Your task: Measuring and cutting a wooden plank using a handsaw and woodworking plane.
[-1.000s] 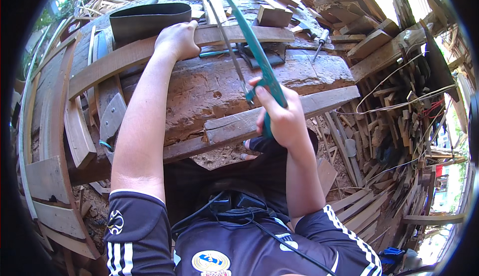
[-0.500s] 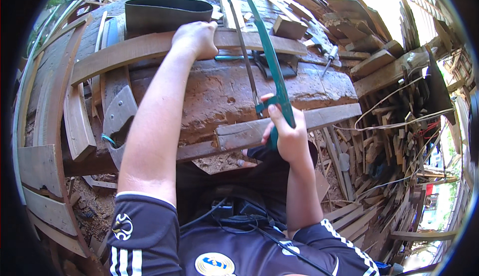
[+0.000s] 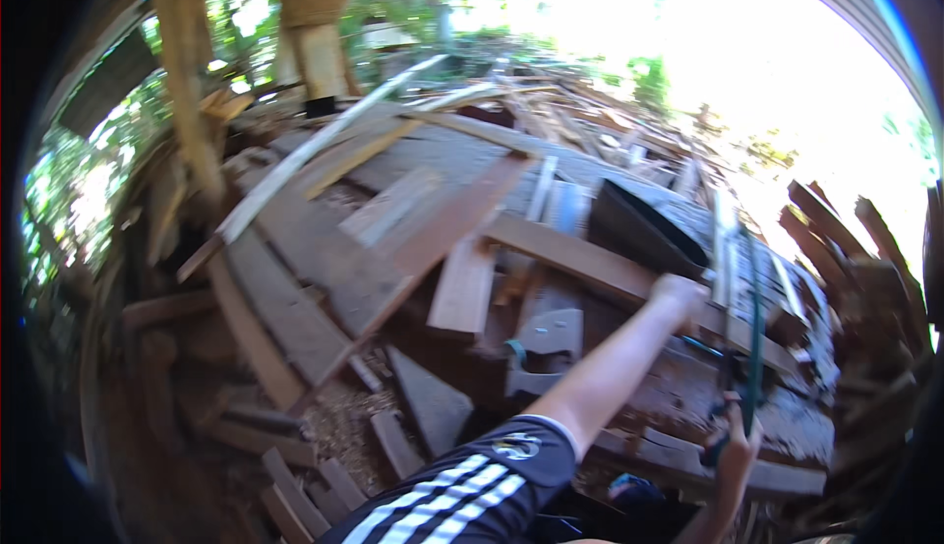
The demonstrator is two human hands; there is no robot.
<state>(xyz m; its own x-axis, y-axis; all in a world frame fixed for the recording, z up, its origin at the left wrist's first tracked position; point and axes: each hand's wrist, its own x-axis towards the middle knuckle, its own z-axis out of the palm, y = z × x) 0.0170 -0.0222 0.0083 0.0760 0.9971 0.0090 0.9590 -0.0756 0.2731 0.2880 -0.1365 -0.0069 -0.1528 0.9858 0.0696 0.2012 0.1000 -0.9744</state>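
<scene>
My left hand clamps the long board. My right hand, well apart, grips the green saw, reaching across the board's right part. Black sleeve just beyond; loose planks leftward.

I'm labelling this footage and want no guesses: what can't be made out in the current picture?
All in the head view:
Left hand: fingertips hidden by its own back.
Green saw: blur hides whether its blade touches the plank.
Right hand: finger placement, blurred and small.
Right forearm: cut off by the lower edge.
</scene>
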